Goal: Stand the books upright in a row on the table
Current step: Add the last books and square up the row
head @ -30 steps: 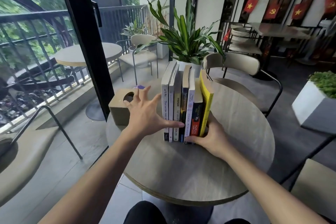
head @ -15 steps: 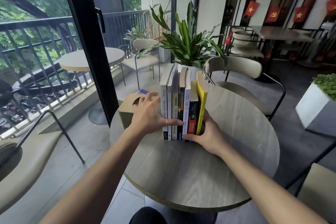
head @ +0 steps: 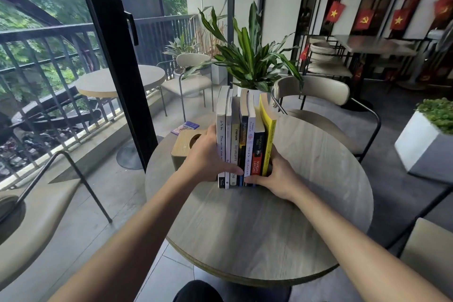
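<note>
At the centre of the round table [head: 245, 235], both hands press against a row of books [head: 245, 140] from opposite sides. The left hand [head: 206, 157] lies flat against the outer cover of the leftmost white book [head: 221, 135], fingers spread along that cover and thumb [head: 232, 169] reaching across the lower spines. The right hand [head: 277, 176] is cupped against the outer cover of the yellow book [head: 268, 144] at the right end, with its thumb [head: 255, 180] laid across the bottom of the spines. Neither hand is closed into a fist; each is a partly open palm, and together they clamp the row.

The row has seven books, all standing on their lower edges with spines facing the camera and covers touching. The yellow book leans slightly, its top edge tilted to the right.

Just beside the left hand stands a wooden box [head: 182, 152] with a round opening in its top face; the contents cannot be determined. Behind the box lies a small purple card [head: 185, 127].

Behind the books, a white pot [head: 255, 95] holds a leafy green plant [head: 250, 56]. A chair [head: 313, 91] stands beyond the far table edge. At the right, a white square planter [head: 421, 149] contains low green foliage [head: 438, 113].
</note>
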Demonstrator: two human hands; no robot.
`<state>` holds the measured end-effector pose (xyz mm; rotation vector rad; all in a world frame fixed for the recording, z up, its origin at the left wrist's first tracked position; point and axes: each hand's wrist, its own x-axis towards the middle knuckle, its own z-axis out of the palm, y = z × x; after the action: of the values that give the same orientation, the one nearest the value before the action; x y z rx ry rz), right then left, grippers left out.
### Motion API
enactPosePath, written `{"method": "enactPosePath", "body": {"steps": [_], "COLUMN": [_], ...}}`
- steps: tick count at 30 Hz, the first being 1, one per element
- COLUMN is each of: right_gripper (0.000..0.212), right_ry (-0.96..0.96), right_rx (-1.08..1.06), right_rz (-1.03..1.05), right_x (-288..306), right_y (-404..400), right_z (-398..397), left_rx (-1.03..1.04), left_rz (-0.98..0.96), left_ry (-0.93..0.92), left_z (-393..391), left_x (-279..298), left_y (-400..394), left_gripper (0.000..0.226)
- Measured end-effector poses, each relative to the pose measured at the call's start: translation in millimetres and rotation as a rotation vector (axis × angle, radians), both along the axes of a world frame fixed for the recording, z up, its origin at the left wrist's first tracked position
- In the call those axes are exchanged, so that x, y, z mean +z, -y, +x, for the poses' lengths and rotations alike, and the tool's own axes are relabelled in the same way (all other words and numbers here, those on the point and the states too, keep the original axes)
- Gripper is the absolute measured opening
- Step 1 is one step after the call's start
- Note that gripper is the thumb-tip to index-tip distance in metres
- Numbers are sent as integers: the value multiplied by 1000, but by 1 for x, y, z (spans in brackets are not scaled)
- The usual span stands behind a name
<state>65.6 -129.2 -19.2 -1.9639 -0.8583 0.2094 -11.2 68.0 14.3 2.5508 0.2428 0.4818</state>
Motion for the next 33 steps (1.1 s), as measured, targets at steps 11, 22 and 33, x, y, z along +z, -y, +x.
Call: {"method": "enactPosePath", "body": {"steps": [11, 22, 33], "right_gripper": [96, 93, 94], "right_ry": [3, 28, 67], "right_rx": [-17, -5, 2], "right_rz": [-20, -34, -49], "right_x": [2, 1, -4], "right_y": [-1, 2, 2], "right_z": [1, 5, 11], "left_rx": [-56, -39, 9], "left_rz": [-17, 28, 48], "left_ry": [2, 16, -10], "left_z": [-13, -18, -17], "left_x": [2, 0, 1], "left_y": [-5, -3, -3], "left_gripper": [115, 110, 100]}}
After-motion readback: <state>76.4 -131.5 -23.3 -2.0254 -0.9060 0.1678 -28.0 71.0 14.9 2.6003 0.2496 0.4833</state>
